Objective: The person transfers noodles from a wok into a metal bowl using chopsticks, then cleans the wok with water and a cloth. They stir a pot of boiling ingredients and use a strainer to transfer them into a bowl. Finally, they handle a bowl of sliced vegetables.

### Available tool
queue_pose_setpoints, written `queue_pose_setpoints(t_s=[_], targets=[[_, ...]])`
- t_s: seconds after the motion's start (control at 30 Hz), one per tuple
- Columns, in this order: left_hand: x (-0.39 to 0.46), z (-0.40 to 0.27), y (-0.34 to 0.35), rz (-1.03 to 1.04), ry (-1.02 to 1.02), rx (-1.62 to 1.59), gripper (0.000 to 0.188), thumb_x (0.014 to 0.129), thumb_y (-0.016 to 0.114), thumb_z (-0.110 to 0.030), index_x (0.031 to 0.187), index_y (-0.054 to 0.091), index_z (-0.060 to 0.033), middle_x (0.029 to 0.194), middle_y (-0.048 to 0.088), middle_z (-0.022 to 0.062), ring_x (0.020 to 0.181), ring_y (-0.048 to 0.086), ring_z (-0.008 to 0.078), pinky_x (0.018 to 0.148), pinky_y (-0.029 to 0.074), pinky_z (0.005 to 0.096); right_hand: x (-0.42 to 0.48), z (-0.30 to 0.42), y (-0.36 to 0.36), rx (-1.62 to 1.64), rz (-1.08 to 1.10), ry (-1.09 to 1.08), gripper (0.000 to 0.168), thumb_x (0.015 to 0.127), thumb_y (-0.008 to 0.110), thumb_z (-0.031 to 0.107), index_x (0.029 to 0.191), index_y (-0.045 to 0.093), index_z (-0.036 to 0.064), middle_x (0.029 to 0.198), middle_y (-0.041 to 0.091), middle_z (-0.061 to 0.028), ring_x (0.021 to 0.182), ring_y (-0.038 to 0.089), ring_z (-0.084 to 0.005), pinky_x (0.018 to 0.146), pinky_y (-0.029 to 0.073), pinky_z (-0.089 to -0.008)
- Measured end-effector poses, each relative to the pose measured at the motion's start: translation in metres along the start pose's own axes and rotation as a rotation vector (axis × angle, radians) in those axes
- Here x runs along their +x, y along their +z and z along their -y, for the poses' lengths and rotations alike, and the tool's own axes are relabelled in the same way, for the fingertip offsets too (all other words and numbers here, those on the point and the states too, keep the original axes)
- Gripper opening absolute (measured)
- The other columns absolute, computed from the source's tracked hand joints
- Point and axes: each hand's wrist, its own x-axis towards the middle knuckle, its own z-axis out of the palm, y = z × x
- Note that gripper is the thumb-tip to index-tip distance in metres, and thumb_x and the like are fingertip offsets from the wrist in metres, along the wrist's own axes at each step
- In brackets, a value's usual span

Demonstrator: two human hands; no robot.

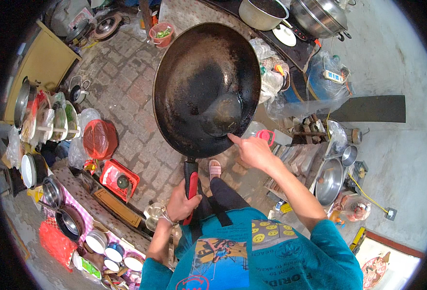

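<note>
A large dark wok [206, 87] with a worn, blackened inside hangs in front of me above the brick floor, and a small pool of clear liquid lies in its lower right part. My left hand [180, 203] is closed round its black and red handle [191, 185]. My right hand [253, 150] is at the wok's lower right rim, its index finger stretched out and its tip at the edge. The other fingers are curled in, with nothing seen in them.
Left of me, a red basket [133, 181] stands near a red-bagged bin [100, 139] and a counter of pans and bowls. At the upper right, a pot [262, 16] and a steamer [318, 18] stand on a dark table. A metal basin [329, 181] is at the right.
</note>
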Motion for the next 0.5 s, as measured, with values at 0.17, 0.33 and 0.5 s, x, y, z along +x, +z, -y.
queue_pose_setpoints(t_s=[0.17,0.33,0.5], targets=[[-0.003,0.01,0.001,-0.046,0.028,0.106,0.033,0.07,0.064,-0.012,0.096,0.048,-0.0012,0.066,0.052,0.009,0.058,0.053,0.0206,0.057,0.044,0.0329,-0.002,-0.017,-0.02,0.036,-0.042,0.051,0.047,0.077,0.045,0.009,0.123,0.05,0.013,0.071,0.061,-0.0215,0.064,0.061,-0.0357,0.058,0.047,-0.0468],[-0.001,0.008,0.003,-0.005,-0.028,0.013,0.031,0.07,0.064,-0.011,0.094,0.047,-0.0011,0.064,0.052,0.0098,0.059,0.054,0.022,0.057,0.044,0.0342,-0.017,-0.012,-0.016,-0.048,0.006,0.039,0.043,0.076,0.046,0.009,0.118,0.055,0.012,0.071,0.061,-0.0211,0.065,0.061,-0.0353,0.057,0.047,-0.0473],[-0.001,0.008,0.004,0.005,-0.016,0.019,0.031,0.07,0.064,-0.012,0.093,0.047,-0.001,0.063,0.052,0.0095,0.058,0.055,0.0214,0.055,0.044,0.0337,0.007,-0.011,-0.005,0.049,0.021,0.064,0.046,0.076,0.049,0.01,0.12,0.053,0.018,0.073,0.061,-0.022,0.069,0.06,-0.0362,0.062,0.048,-0.0464]])
